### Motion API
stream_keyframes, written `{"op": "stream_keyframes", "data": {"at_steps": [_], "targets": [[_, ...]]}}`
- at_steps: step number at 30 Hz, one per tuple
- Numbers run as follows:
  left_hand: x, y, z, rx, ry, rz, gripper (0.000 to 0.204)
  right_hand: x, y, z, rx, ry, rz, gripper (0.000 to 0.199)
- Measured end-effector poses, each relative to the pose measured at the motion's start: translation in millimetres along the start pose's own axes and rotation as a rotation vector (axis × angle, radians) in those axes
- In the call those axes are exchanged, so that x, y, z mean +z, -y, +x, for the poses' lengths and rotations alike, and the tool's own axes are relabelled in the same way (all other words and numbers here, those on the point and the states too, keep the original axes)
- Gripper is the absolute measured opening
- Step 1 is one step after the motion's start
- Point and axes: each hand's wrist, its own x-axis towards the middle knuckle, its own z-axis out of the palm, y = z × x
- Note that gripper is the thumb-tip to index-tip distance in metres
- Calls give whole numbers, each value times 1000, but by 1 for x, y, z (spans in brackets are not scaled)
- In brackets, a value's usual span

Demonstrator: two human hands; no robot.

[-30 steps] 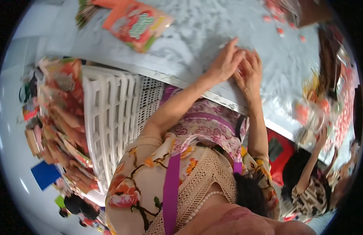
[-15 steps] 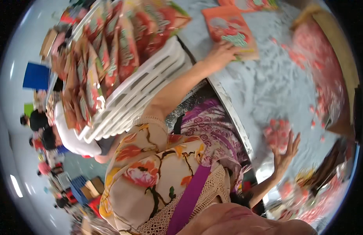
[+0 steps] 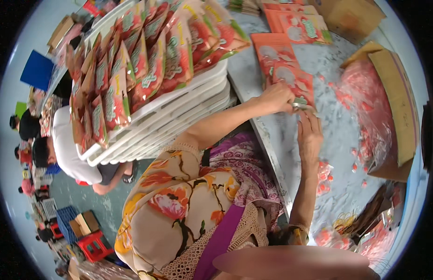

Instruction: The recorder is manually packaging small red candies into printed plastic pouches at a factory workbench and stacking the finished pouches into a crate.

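Both of my hands meet at the near edge of a flat red-orange pouch (image 3: 293, 74) on the table. My left hand (image 3: 278, 98) is closed on that edge, its fingers bent over the pouch. From the near side, my right hand (image 3: 310, 135) pinches the same edge with its fingertips. A pale, shiny strip shows between the two hands; whether the pouch's mouth is parted there is too small to tell. Another red-orange pouch (image 3: 270, 44) lies partly under it. Near my right forearm is a clear packet of red and white pieces (image 3: 325, 177), partly hidden by the arm.
Stacked white crates (image 3: 179, 100) stand at the left, the top one full of filled pouches (image 3: 149, 70). More pouches (image 3: 303, 28) lie at the far side. A cardboard box (image 3: 403, 107) with a clear bag of red pieces (image 3: 366, 98) stands at the right. A person in white (image 3: 76, 144) bends beyond the crates.
My right hand has moved from beside the clear packet up to the pouch, and its spread fingers have closed on the edge. My left hand has shifted slightly nearer, along with the pouch.
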Motion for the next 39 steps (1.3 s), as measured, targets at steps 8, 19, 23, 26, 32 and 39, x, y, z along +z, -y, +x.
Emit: {"op": "stream_keyframes", "data": {"at_steps": [8,19,23,26,32,39], "targets": [[29,2,7,117,84,-85,31,-11,-11,-20,46,14,-151,31],[-1,-45,27,73,351,-259,17,-29,-7,-19,30,-127,-220,28],[-8,-61,35,284,-6,180,16,-28,0,-32,46,-40,-240,28],[-5,-73,39,334,-81,148,23,-29,2,-41,31,-114,-309,27],[-14,-104,42,410,-39,98,26,-49,10,-40,340,259,-293,25],[-24,-92,59,465,-287,208,28,-82,3,-90,87,-159,-114,41]]}}
